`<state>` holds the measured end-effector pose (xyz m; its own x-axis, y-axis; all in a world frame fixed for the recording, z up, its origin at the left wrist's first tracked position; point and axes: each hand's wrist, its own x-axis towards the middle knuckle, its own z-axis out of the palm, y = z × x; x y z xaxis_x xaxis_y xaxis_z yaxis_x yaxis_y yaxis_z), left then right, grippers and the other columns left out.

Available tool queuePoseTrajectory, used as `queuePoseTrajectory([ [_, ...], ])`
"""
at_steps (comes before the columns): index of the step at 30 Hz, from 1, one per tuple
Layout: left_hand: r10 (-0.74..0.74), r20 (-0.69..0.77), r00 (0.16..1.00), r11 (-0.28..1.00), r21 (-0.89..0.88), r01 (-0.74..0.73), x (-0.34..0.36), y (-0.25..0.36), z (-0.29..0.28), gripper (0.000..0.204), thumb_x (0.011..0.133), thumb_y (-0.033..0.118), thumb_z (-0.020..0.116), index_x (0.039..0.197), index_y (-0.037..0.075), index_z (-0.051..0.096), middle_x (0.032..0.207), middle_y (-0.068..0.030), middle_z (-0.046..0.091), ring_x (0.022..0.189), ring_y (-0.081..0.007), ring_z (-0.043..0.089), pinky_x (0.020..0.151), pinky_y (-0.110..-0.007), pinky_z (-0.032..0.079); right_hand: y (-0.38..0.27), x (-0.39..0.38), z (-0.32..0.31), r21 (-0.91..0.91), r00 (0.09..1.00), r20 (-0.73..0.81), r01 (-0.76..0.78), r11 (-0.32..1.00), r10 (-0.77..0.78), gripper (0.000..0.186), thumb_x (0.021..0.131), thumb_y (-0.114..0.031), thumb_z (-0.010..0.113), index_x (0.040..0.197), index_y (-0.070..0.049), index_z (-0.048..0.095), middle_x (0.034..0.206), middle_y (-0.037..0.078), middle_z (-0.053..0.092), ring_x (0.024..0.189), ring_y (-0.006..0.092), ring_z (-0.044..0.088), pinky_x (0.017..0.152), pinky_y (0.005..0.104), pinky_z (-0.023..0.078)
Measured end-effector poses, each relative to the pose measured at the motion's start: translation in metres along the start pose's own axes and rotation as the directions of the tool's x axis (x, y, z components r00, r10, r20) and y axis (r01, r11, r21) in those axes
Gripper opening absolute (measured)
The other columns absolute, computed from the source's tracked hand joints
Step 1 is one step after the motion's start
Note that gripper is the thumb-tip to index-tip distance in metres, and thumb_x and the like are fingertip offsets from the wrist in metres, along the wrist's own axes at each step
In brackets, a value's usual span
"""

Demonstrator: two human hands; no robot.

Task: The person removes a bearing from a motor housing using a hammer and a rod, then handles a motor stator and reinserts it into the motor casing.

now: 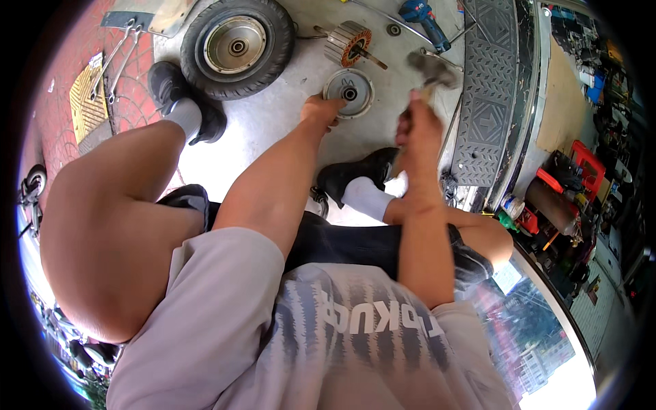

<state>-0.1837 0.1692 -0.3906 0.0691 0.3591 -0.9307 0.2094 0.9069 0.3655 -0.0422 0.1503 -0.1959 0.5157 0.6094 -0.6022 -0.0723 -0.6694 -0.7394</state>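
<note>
My left hand (323,108) grips the left rim of a round silver metal hub plate (361,104), which has a bearing at its centre. My right hand (419,119) is closed on the handle of a hammer (432,72), its motion-blurred head raised to the right of the plate. Just above the plate lies a motor stator (339,42) with copper windings and a shaft. A wheel (263,65) with a black tyre and metal hub rests to the left.
A blue power drill (425,24) and a small bearing (393,30) lie near the top. Spanners (117,65) and a yellow striped mat (89,96) are at upper left. A textured metal plate (482,137) runs along the right, beside cluttered tools and containers (567,205). My shoes flank the work.
</note>
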Motion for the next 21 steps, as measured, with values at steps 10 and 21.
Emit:
queuePoseTrajectory([
  [10, 0.137, -0.156, 0.978, 0.971, 0.217, -0.102, 0.013, -0.011, 0.002, 0.056, 0.08, 0.046, 0.088, 0.116, 0.005, 0.077, 0.089, -0.0079, 0.08, 0.071, -0.0174, 0.077, 0.073, -0.034, 0.06, 0.125, 0.039, 0.03, -0.132, 0.985, 0.067, -0.152, 0.979, 0.162, 0.063, 0.097, -0.072, 0.062, 0.076, -0.013, 0.054, 0.06, -0.002, 0.046, 0.047, 0.0098, 0.04, 0.044, 0.0281, 0.032],
  [21, 0.133, -0.062, 0.989, 0.983, 0.139, -0.123, 0.008, -0.011, -0.007, 0.046, 0.084, 0.038, 0.086, 0.115, 0.005, 0.077, 0.087, -0.0076, 0.08, 0.071, -0.0176, 0.078, 0.069, -0.033, 0.061, 0.149, 0.057, 0.037, -0.271, 0.998, 0.052, -0.03, 0.962, 0.046, 0.069, 0.099, -0.071, 0.058, 0.072, -0.008, 0.057, 0.06, 0.0, 0.05, 0.05, 0.0115, 0.047, 0.046, 0.0292, 0.035],
])
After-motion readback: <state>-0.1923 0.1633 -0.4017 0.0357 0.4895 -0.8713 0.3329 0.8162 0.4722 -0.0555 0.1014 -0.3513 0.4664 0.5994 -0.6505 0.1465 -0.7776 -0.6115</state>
